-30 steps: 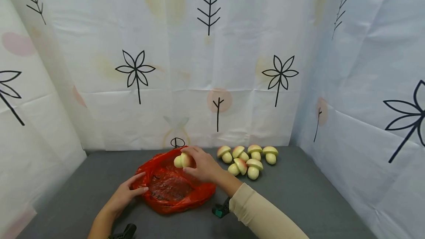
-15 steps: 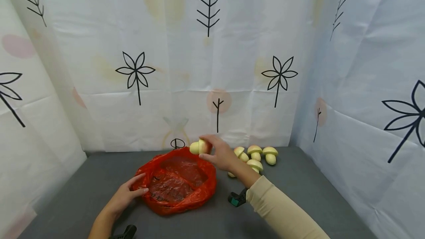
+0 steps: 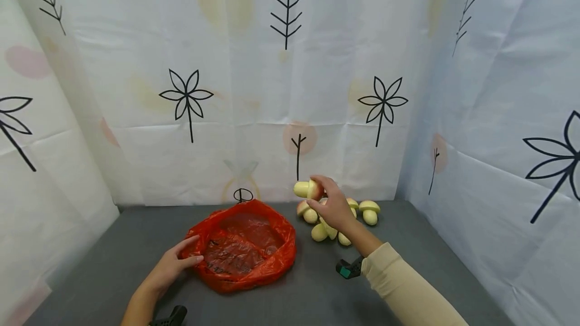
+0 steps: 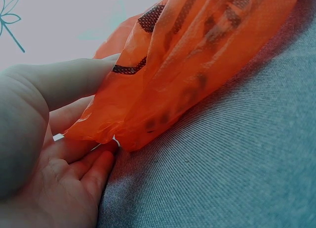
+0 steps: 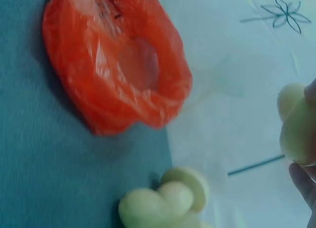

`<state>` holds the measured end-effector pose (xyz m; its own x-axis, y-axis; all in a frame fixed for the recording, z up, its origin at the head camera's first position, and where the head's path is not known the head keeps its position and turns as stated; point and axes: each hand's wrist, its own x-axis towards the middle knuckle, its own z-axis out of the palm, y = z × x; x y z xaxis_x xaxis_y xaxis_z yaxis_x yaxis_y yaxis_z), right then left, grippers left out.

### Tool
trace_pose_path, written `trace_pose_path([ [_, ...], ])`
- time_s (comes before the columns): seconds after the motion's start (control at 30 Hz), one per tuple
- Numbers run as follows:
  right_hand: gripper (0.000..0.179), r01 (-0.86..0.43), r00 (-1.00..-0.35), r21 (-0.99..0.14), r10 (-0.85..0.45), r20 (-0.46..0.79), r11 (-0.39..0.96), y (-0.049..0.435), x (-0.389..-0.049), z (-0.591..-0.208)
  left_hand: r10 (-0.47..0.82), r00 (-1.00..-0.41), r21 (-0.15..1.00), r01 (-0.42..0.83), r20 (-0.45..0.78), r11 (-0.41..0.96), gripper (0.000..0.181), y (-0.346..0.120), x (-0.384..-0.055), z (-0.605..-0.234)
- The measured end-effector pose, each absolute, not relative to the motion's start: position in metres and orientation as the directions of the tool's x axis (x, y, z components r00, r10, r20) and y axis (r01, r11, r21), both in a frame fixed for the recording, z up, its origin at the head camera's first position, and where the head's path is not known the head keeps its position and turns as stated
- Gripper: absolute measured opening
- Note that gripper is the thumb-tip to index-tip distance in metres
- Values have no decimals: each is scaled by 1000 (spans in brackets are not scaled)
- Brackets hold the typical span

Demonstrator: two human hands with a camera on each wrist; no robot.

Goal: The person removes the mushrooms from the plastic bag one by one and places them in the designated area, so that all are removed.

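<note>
My right hand point(image 3: 333, 206) holds a toy mushroom point(image 3: 302, 189) by its reddish cap, stem pointing left, raised over a group of similar mushrooms point(image 3: 369, 213) at the back right. In the right wrist view, the held mushroom point(image 5: 298, 132) shows at the right edge, partly cut off. A red plastic bag point(image 3: 283, 260) lies on the table with its mouth spread upward. At the bag's left rim is my left hand point(image 3: 169, 268). The left wrist view shows its thumb on one side of the bag point(image 4: 163, 85) and fingers on the other, pinching the film.
A dark grey cloth point(image 3: 312, 301) covers the table. White printed curtains point(image 3: 254, 74) stand close behind it and along both sides. Black wrist devices point(image 3: 349, 268) sit at both wrists.
My right hand has carried the mushroom from above the bag rightward and up, over the mushroom group. The left hand stays at the bag's left rim.
</note>
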<state>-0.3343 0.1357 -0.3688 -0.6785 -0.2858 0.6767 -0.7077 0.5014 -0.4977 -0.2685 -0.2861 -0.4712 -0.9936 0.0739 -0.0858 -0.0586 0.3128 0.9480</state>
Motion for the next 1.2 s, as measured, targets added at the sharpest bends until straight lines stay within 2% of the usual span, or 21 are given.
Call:
trace_pose_path([
  [0.57, 59, -596, -749, -604, -97, 655, 529, 199, -325, -391, 66, -994, 942, -56, -83, 331, 76, -286, -270, -472],
  [0.93, 54, -529, -764, -580, -51, 643, 619, 231, -318, -404, 59, -994, 942, -69, -93, 328, 76, -286, -270, -474],
  [1.2, 52, -512, -764, -521, -86, 639, 683, 255, -312, -413, 62, -995, 943, -59, -84, 326, 75, -288, -272, -475],
])
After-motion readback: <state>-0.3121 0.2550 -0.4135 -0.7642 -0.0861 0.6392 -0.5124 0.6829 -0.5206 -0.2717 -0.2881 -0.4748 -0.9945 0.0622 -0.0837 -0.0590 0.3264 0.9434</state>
